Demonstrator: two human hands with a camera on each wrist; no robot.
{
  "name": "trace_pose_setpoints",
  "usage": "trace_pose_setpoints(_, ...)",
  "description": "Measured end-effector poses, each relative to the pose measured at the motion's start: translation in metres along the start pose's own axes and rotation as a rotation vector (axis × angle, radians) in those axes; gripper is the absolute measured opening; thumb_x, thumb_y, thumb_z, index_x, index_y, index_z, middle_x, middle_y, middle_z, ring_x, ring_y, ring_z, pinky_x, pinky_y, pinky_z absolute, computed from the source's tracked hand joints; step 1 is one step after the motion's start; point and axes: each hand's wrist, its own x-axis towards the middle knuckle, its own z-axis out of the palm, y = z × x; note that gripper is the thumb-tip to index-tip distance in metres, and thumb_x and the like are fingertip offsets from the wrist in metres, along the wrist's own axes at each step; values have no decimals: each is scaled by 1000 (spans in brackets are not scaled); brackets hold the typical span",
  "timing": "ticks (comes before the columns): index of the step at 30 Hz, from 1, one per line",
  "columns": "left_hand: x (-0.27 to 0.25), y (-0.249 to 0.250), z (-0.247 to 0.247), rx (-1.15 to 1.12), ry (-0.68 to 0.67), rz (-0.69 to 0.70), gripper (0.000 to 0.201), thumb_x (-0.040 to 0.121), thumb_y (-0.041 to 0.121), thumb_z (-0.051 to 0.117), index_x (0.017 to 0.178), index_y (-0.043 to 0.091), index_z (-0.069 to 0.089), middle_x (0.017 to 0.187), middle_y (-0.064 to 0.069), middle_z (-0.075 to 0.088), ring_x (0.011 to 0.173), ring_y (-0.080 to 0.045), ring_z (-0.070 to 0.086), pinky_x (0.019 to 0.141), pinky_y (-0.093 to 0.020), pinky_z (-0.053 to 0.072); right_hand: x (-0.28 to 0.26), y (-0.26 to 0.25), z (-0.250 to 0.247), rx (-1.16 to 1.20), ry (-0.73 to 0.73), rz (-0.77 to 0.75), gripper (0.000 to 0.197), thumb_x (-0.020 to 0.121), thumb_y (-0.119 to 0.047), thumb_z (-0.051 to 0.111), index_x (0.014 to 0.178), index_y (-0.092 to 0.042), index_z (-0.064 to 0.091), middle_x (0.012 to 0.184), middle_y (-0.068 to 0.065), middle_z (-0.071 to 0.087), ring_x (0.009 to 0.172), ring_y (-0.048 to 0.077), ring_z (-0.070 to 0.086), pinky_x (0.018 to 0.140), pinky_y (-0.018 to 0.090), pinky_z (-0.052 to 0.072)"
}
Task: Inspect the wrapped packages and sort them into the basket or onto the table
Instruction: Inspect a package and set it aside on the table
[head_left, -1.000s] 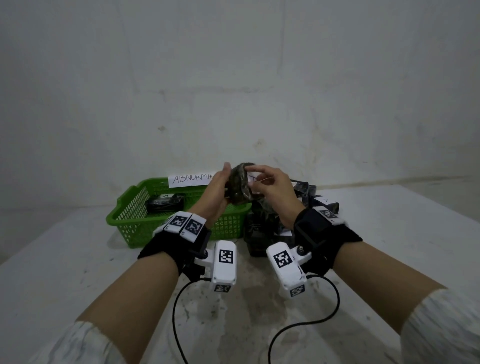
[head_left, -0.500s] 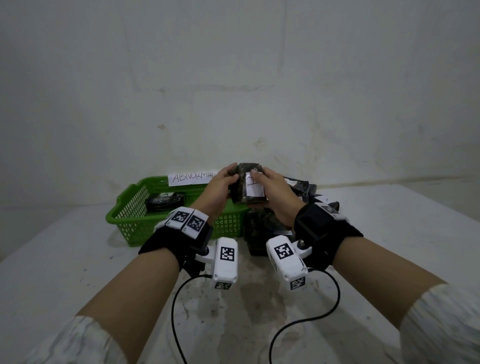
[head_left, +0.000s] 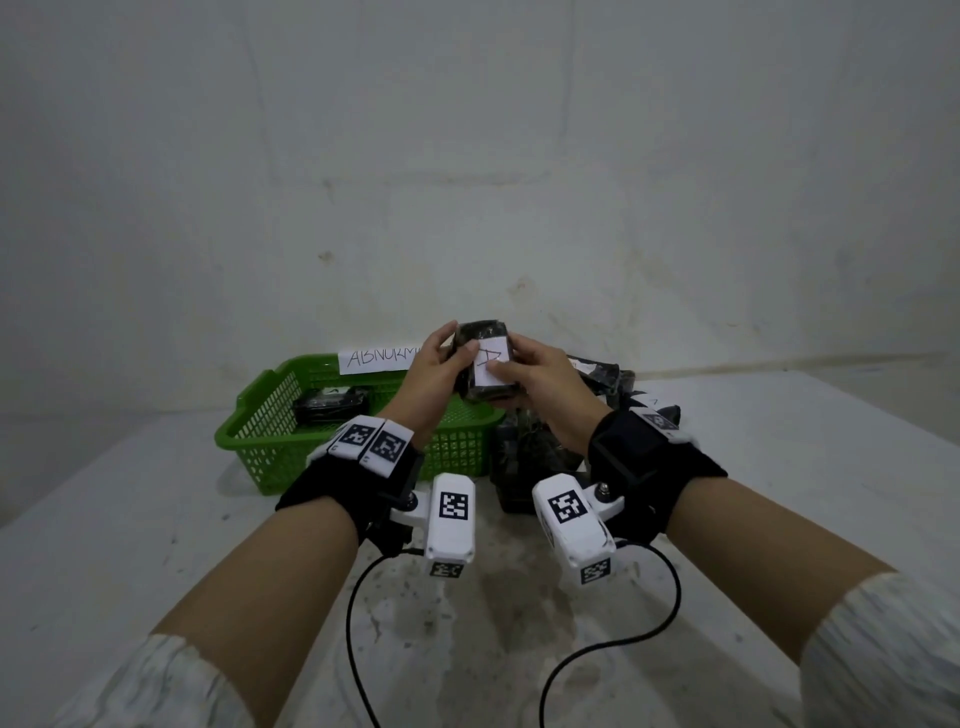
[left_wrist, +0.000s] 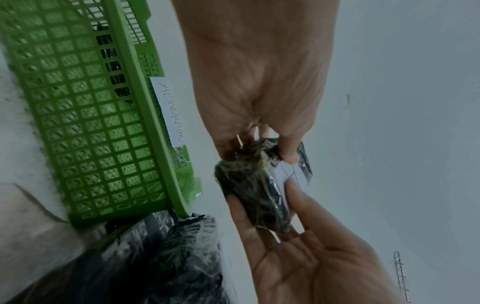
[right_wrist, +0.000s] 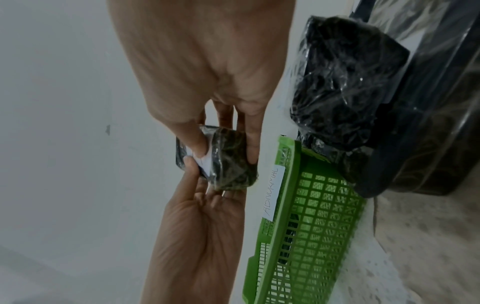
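Both hands hold one small dark package (head_left: 483, 364) wrapped in clear film, raised above the table between the basket and the pile. Its white paper label (head_left: 491, 366) faces me. My left hand (head_left: 441, 364) grips its left side, thumb on the label's edge; in the left wrist view the package (left_wrist: 255, 191) sits between both hands. My right hand (head_left: 524, 376) grips the right side, thumb on the label, fingers behind; the right wrist view shows the package (right_wrist: 228, 164) pinched. The green basket (head_left: 260, 431) with an "ABNORMAL" tag (head_left: 379, 358) holds one dark package (head_left: 330, 405).
A pile of dark wrapped packages (head_left: 540, 447) lies on the white table (head_left: 805, 467) just right of the basket, under my right wrist. Two black cables (head_left: 363, 623) trail over the table near me. A pale wall stands close behind.
The package was turned in my hands: a second ago its edge faced me, now its labelled face does. Both hands rose slightly and stayed on it.
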Motion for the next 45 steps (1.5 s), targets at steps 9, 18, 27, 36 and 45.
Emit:
trace_pose_setpoints(9, -6, -7, 1, 53, -68, 11, 41, 96, 9, 49, 135, 1, 44, 128, -19, 58, 108, -28, 60, 90, -32, 50, 3, 3, 0, -55, 26, -34, 46, 90, -2, 60, 134, -12, 54, 117, 12, 66, 98, 21, 65, 82, 28, 55)
trace_pose_setpoints(18, -10, -5, 1, 90, 48, 59, 42, 96, 7, 50, 134, 9, 33, 107, -8, 54, 89, -17, 60, 67, -21, 54, 1, 5, -1, -74, 76, -40, 42, 91, -26, 64, 131, -16, 53, 110, 7, 64, 99, 20, 64, 85, 31, 52)
trace_pose_setpoints(27, -22, 8, 13, 40, -113, -21, 40, 101, 37, 34, 125, 11, 52, 115, -8, 61, 105, -21, 60, 91, -39, 52, 4, 8, -1, -260, 114, -3, 46, 99, -38, 47, 139, -23, 30, 138, 7, 33, 118, 25, 50, 95, 32, 47)
trace_pose_setpoints(36, -20, 5, 22, 263, -42, 64, 52, 99, 25, 46, 147, 15, 30, 143, -10, 44, 128, -23, 47, 106, -39, 41, 1, 8, 5, -259, 156, -49, 38, 105, -28, 35, 139, -13, 40, 130, 4, 54, 116, 19, 55, 94, 36, 50)
trace_pose_setpoints(45, -18, 0, 17, 300, -48, 119, 36, 98, 14, 47, 134, 12, 50, 120, -7, 62, 106, -19, 61, 84, -28, 55, -4, 1, 3, -148, 86, -29, 31, 104, -18, 38, 134, -16, 48, 122, 1, 60, 108, 15, 61, 90, 35, 55)
